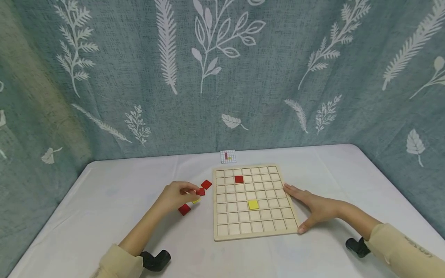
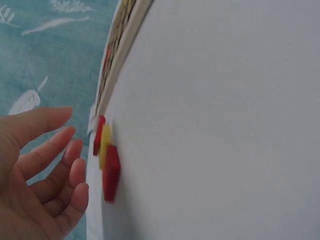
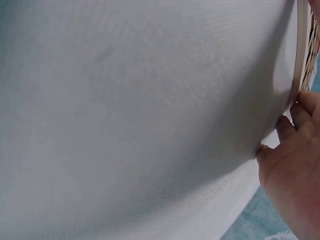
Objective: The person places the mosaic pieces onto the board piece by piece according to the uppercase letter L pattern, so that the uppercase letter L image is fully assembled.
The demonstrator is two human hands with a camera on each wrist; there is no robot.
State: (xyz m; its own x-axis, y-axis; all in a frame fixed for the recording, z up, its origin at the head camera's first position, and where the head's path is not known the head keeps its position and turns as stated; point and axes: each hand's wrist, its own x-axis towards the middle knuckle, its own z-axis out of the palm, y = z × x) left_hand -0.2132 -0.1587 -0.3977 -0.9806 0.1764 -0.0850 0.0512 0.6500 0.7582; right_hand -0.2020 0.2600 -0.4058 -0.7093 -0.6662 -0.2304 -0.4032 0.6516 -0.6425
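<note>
Board [image 1: 255,235]: tan, with rows of small squares, flat on the white cloth [image 1: 114,204].
Left hand [image 1: 178,196]: left of the board, over the loose tiles; its fingers bend loosely and grip nothing, and the left wrist view shows a gap between them and the tiles.
Right hand [image 1: 318,208]: at the board's right edge, thumb and fingers spread, touching the edge and not clenched.
Tiles in the board: one red tile [image 1: 238,179], third square from the left in the second row from the far edge; one yellow tile [image 1: 253,204], nearer the middle.
Loose tiles: left of the board, three red [image 1: 206,184] and one yellow [image 1: 196,200], partly behind the fingers.
Card [image 1: 228,156]: small, just past the board's far edge, with a grid and red and yellow marks.
Curtain [image 1: 146,77]: blue-green with white leaves, behind the board.
</note>
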